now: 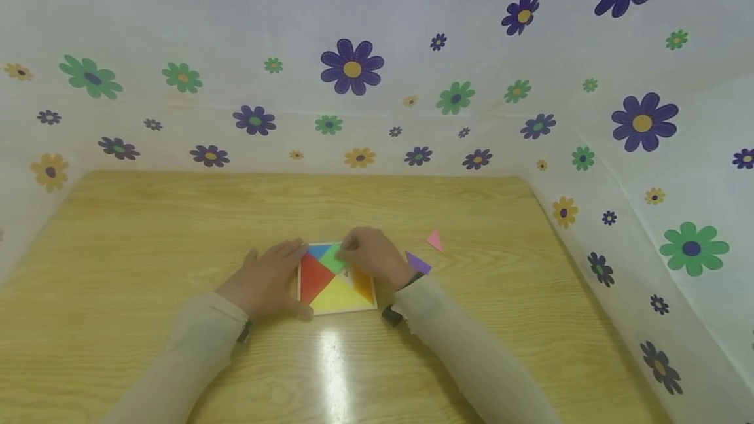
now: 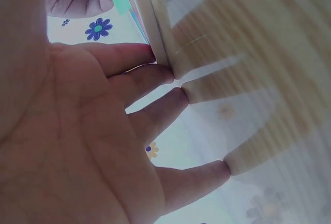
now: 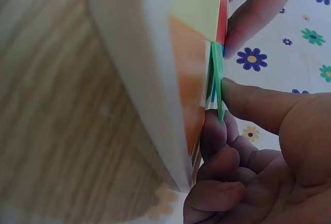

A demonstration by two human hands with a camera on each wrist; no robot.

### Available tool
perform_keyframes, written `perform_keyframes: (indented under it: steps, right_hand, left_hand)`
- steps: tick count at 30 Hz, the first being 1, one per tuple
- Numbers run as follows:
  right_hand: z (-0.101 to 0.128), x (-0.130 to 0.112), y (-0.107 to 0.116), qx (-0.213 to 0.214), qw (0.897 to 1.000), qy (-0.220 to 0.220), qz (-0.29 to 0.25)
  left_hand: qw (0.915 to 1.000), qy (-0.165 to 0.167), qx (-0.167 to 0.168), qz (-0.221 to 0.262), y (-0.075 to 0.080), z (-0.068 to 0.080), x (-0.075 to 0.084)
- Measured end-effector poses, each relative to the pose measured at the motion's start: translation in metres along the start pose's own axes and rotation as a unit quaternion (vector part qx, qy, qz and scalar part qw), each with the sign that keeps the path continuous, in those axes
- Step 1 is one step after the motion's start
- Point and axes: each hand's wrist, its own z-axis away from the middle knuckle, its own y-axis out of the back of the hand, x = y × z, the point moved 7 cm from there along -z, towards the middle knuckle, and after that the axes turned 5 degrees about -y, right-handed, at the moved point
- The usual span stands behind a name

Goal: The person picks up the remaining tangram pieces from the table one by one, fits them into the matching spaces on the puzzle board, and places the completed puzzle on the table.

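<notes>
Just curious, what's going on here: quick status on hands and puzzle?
Left hand flat, steadying puzzle tray. Right hand pinching green piece at tray. Pink piece, purple piece loose alongside.

The table (image 1: 147, 260) is glossy pale wood-grain, the flowered backdrop (image 1: 235, 31) a smooth sheet, the tangram tray (image 1: 338, 308) white-rimmed.

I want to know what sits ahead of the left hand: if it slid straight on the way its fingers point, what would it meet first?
Probably nothing soon: the left hand lies flat along the puzzle tray's left edge, fingers pointing toward the flowered wall. Bare table lies ahead.
</notes>
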Motion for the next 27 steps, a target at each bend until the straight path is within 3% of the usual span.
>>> perform_keyframes:
  steps: [21, 27]
  right_hand:
    - [0.0012, -0.0052, -0.0022, -0.004, 0.998, -0.044, 0.048]
    - [0.0002, -0.0026, 0.0014, -0.026, 1.0, -0.01, 0.014]
  left_hand:
    - [1.0, -0.001, 0.002, -0.001, 0.0003, 0.0002, 0.0003]
    - [1.0, 0.0, 0.001, -0.004, -0.0013, -0.0003, -0.0013]
